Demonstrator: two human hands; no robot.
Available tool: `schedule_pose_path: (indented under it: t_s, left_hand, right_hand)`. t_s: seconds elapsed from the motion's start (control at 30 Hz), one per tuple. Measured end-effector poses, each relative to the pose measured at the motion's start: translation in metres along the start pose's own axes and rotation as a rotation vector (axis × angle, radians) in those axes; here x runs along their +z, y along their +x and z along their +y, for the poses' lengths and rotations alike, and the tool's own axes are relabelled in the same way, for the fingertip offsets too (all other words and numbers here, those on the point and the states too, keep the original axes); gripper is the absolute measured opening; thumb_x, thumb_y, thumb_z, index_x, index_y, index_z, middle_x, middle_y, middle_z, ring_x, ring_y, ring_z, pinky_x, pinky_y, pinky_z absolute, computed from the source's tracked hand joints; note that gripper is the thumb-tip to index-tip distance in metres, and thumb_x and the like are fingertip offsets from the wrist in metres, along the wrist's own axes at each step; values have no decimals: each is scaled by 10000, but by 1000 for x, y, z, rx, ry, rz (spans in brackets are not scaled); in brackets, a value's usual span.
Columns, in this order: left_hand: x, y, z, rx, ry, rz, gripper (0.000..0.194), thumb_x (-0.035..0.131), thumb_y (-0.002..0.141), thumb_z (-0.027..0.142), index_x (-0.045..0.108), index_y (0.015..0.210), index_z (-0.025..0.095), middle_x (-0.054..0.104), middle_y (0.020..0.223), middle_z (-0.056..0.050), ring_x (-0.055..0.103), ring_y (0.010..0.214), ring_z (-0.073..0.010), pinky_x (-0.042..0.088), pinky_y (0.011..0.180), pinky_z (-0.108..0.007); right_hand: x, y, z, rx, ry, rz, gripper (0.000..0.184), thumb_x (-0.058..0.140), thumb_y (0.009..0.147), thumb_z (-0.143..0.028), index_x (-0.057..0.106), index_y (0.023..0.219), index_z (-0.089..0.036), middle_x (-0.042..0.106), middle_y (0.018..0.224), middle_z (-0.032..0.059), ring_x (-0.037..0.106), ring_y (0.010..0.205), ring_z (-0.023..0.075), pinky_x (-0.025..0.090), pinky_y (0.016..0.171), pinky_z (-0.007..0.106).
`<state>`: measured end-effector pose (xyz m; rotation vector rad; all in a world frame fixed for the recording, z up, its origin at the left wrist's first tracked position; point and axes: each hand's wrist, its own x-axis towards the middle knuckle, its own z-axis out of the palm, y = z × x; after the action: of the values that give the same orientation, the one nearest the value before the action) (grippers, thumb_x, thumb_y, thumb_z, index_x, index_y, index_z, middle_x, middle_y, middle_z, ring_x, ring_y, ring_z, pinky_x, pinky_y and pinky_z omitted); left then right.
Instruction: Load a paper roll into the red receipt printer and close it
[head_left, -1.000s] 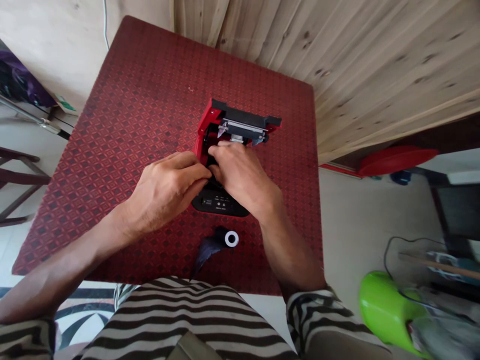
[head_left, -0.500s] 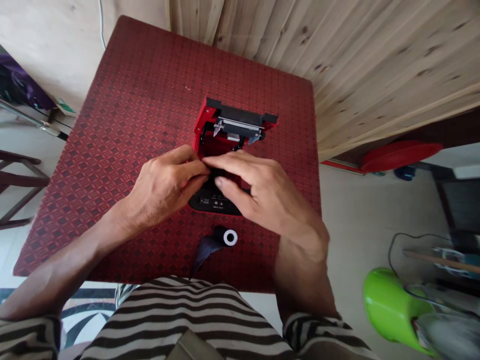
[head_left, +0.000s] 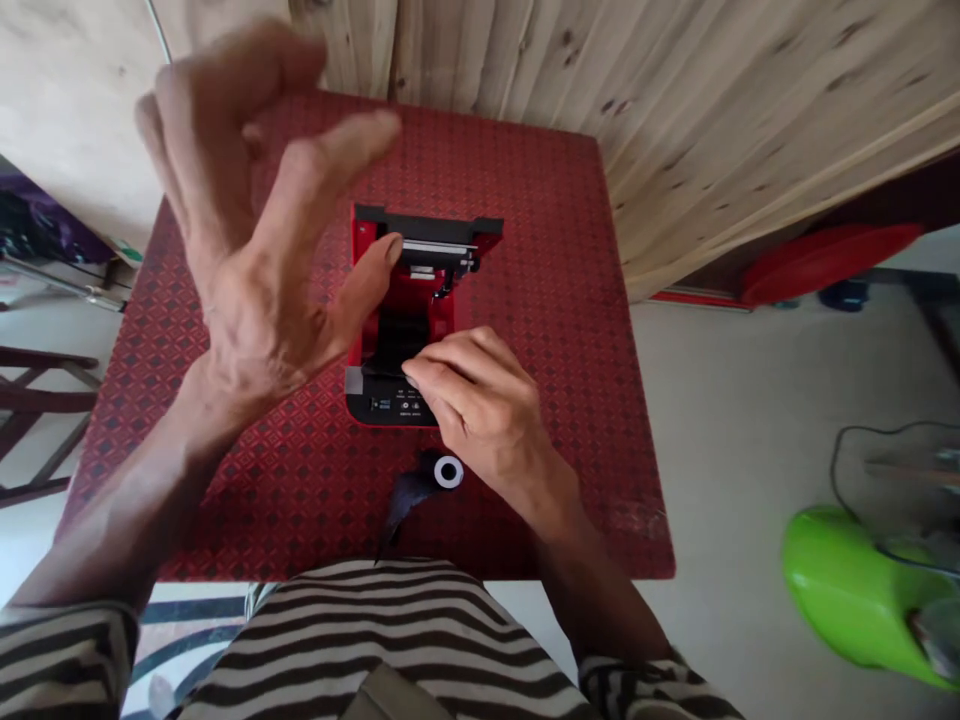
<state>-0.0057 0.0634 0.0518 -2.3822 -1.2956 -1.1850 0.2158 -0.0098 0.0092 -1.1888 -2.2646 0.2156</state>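
Observation:
A red and black machine with its hinged lid raised, seemingly a small printer (head_left: 390,408), stands on the table. Black film (head_left: 397,335) lies in its open bay. My right hand (head_left: 484,400) has thumb and forefinger pinched on this film at the bay's front edge, just above the panel with small white markings. My left hand (head_left: 262,260) is lifted over the machine's left side, fingers spread and holding nothing; its thumb overlaps the lid in view. A black roll with a white core (head_left: 448,472) lies in front of the machine, a loose dark tail trailing from it.
The table (head_left: 247,500) wears a red patterned cover and meets a wooden plank wall (head_left: 525,70). A dark wooden chair (head_left: 37,410) is at the left. On the right floor are a green plastic stool or tub (head_left: 847,590), a cable and a red basin (head_left: 832,262).
My left hand has let go at the machine and risen up and left, its fingers opening. My right hand has moved down to the bay's front edge and closed. The view has shifted slightly.

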Motion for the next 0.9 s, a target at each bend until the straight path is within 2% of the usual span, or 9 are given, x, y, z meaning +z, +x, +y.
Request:
schedule_pose_path:
  t_s: [0.03,0.07,0.1,0.17,0.23,0.33,0.53,0.73,0.9]
  left_hand:
    - [6,7,-4,-14,48,-48,618,670,1049,488,500,1593,249,469,1612,-77,442,1531,-297,476,1232,-527]
    - [12,13,-7,-30,54,-127,724,644,1059,539,394,1652,208,472,1623,-104,443,1539,-303,439,1263,-542]
    - [17,18,-11,-50,27,-201,767,601,1073,587,355,1659,159,550,1562,-123,508,1485,-285,450,1249,-522]
    - [27,22,-16,-59,-77,-339,711,472,1108,645,456,1580,114,706,1351,-104,664,1260,-220,527,1125,-421]
    - [30,19,-17,-48,-172,-397,644,439,1105,675,611,1440,153,742,1217,-61,702,1075,-167,555,997,-334]
    - [24,7,-12,-42,-236,-364,529,552,1071,652,692,1340,220,726,1191,-41,687,1049,-161,558,979,-323]
    - [5,-28,3,33,-270,-363,390,630,1051,514,683,1374,302,741,1265,-86,706,1160,-277,604,1028,-482]
    - [2,-69,13,123,-193,-360,547,666,1014,581,609,1464,275,707,1344,-136,696,1249,-342,614,997,-514]
    - [7,-83,14,170,-194,-318,687,694,976,654,578,1508,235,682,1383,-174,651,1348,-379,580,1076,-540]
  right_hand:
    - [-1,-2,-1,-14,-19,6,260,581,1048,-82,793,1077,-229,808,1049,64,667,984,229,558,869,406]
    - [-1,-4,-1,-28,-45,16,251,584,1049,-87,792,1069,-227,805,1043,65,664,981,230,550,857,405]
    - [-1,-5,-2,-41,-75,28,244,588,1050,-93,792,1062,-226,803,1031,66,661,973,231,542,841,404]
    - [0,-7,-2,-66,-130,50,243,585,1054,-95,792,1060,-224,798,1002,66,657,954,229,525,810,398]
    - [1,-9,-1,-97,-164,66,254,577,1057,-86,791,1072,-222,799,1000,66,659,954,225,513,798,392]
    - [1,-12,-2,-141,-199,103,257,571,1057,-72,789,1079,-208,804,1020,71,665,988,225,513,814,385]
    - [-1,-20,-9,-97,-267,117,231,584,1061,-91,793,1118,-170,801,1015,91,640,955,237,518,797,395]
    - [1,-23,-10,-80,-242,121,241,567,1065,-89,786,1136,-158,789,983,91,629,938,232,516,774,389]
    - [2,-22,-9,-89,-227,136,221,573,1060,-80,783,1114,-125,779,951,92,625,918,231,524,772,389]
